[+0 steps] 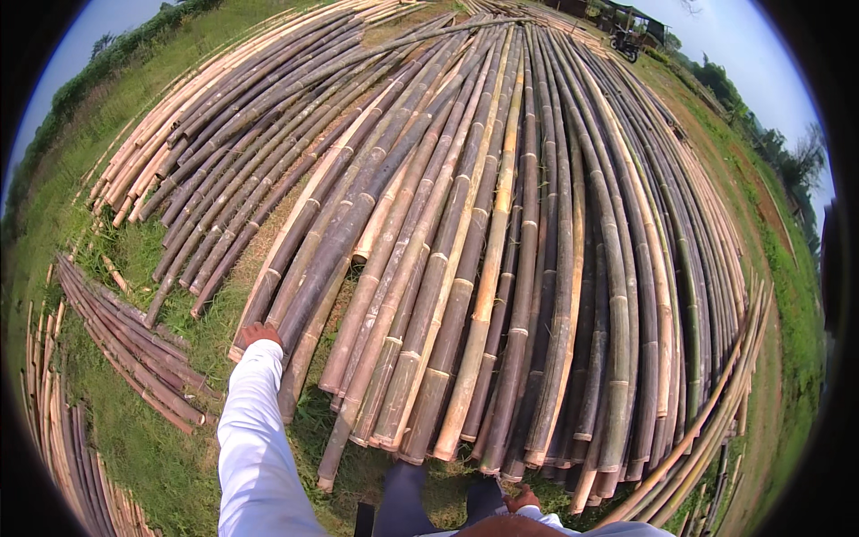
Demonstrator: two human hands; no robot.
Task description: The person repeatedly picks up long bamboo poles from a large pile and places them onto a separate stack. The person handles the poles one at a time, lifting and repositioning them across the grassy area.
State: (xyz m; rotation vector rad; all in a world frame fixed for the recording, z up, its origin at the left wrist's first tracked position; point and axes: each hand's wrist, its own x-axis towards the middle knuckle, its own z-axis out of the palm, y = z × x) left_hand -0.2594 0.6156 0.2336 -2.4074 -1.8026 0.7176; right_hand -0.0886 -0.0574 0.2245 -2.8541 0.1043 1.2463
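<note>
Grass (161, 447) is spreading out under me in an open field, with trees lining the far edges beneath a hazy sky. Long bamboo poles (501, 233) are lying side by side in a wide stack in front of me, their cut ends pointing toward my feet and their far ends running off toward a shed (631, 20) in the distance. I am reaching my left hand (259, 334) forward in a white sleeve (255, 430), and it is resting at the near end of one pole (309, 251) on the left side of the stack; my fingers are curling down over that end, though I cannot tell how firmly they are gripping. My right hand (522, 501) is hanging low by my body, well apart from the poles, and whether its fingers are open or closed I cannot tell. Thinner poles (125, 340) are lying in a smaller bundle on the grass to my left.
</note>
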